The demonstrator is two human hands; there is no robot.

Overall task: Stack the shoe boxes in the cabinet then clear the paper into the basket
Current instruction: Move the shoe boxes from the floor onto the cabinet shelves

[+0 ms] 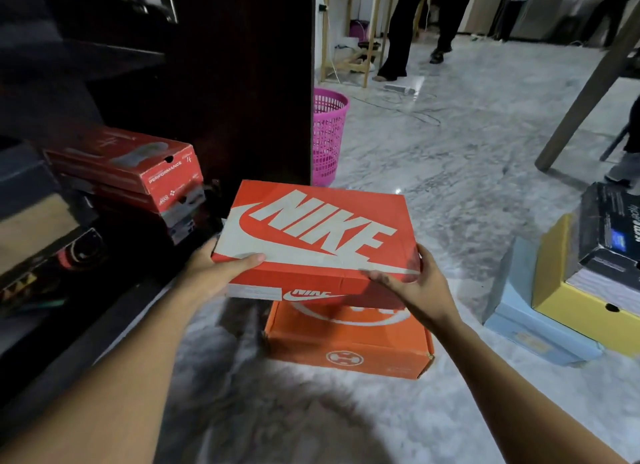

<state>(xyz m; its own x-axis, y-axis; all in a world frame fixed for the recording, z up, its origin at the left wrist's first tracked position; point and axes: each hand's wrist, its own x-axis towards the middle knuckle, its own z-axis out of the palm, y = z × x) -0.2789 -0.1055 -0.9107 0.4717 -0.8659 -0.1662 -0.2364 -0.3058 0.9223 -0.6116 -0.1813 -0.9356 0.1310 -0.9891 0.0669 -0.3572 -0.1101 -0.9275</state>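
I hold a red Nike shoe box [322, 235] in the air with both hands. My left hand [214, 273] grips its near left corner, thumb on the lid. My right hand [412, 283] grips its near right corner. Below it an orange shoe box [349, 342] lies on the marble floor. The dark cabinet [214, 82] stands open to the left, with two red shoe boxes [128, 172] stacked on its lower shelf. A pink basket [327, 134] stands beside the cabinet's right wall. No loose paper is in view.
At the right, a black box [609, 228] sits on an open yellow box [581, 304], which rests on a light blue box [533, 332]. A table leg [585, 92] slants at the right. A person's legs [415, 27] stand at the back. Cables trail across the floor.
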